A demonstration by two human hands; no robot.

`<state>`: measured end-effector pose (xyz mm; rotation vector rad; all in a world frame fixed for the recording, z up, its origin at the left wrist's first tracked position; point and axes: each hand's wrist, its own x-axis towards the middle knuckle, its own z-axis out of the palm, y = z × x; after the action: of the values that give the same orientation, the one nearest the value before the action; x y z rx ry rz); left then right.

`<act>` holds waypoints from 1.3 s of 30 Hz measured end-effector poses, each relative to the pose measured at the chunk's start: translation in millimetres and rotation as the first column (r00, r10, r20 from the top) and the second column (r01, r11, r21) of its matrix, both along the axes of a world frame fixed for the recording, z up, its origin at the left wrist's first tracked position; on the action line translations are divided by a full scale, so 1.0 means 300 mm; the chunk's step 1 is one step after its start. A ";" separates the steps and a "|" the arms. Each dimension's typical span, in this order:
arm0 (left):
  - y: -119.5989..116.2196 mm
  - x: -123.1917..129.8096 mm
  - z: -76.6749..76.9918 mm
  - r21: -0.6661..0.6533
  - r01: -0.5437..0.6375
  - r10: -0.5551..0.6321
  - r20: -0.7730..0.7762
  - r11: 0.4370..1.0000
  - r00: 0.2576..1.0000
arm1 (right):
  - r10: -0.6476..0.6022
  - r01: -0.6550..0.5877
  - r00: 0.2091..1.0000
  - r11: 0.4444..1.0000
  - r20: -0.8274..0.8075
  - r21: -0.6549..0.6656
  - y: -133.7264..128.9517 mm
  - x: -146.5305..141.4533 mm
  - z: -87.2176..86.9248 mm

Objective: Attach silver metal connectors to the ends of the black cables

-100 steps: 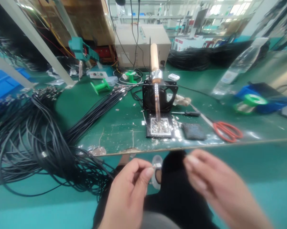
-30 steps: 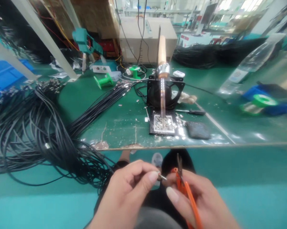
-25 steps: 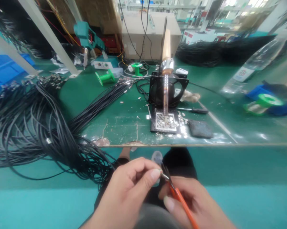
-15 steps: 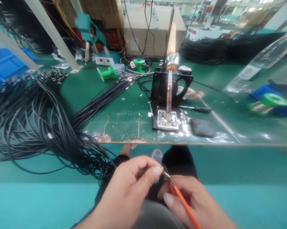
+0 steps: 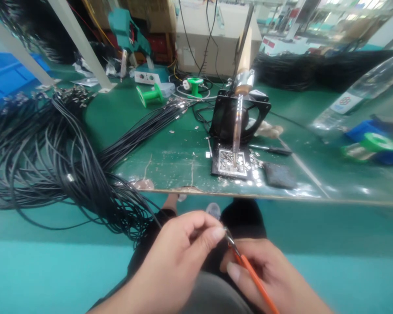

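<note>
Over my lap, my left hand [image 5: 186,253] is closed, thumb and forefinger pinched together at the jaws of a tool. A black cable [image 5: 155,213] runs from the bench down behind this hand; its end at the fingertips is mostly hidden. Orange-handled pliers [image 5: 253,274] lie in my right hand [image 5: 268,266], whose fingers wrap around the handles. The metal jaws point up and left, touching or very near the left fingertips. Whether the jaws are closed cannot be made out.
A large bundle of black cables [image 5: 85,174] hangs over the bench edge at left. Centrally, a soldering iron [image 5: 237,126] points down into a tray of small metal pieces [image 5: 232,172], before a black fan frame [image 5: 216,115]. A plastic bottle [image 5: 346,102] and green spool [image 5: 377,141] are at right.
The view has shifted slightly, so the bench things appear a little further right. Both hands keep the same hold, with the pliers still at the left fingertips.
</note>
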<state>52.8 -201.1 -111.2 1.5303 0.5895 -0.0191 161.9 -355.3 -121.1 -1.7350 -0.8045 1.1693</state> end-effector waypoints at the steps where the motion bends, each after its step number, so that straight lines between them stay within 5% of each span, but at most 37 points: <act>1: -0.001 0.000 0.000 0.005 -0.003 0.003 0.003 1.000 1.000 | -0.013 0.013 1.000 1.000 0.003 -0.005 -0.001 -0.002 0.000; 32: -0.011 0.005 -0.015 -0.006 -0.082 0.082 0.009 0.997 0.997 | -0.150 0.150 0.963 0.989 0.223 0.015 -0.016 -0.033 -0.049; 39: -0.011 0.009 -0.019 -0.009 -0.085 0.085 0.010 0.996 0.996 | -0.105 0.107 0.990 0.994 0.088 -0.017 -0.009 -0.037 -0.057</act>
<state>55.3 -204.4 -117.0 1.4954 0.6448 0.0511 150.7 -357.8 -138.1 -1.8350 -0.7437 1.0406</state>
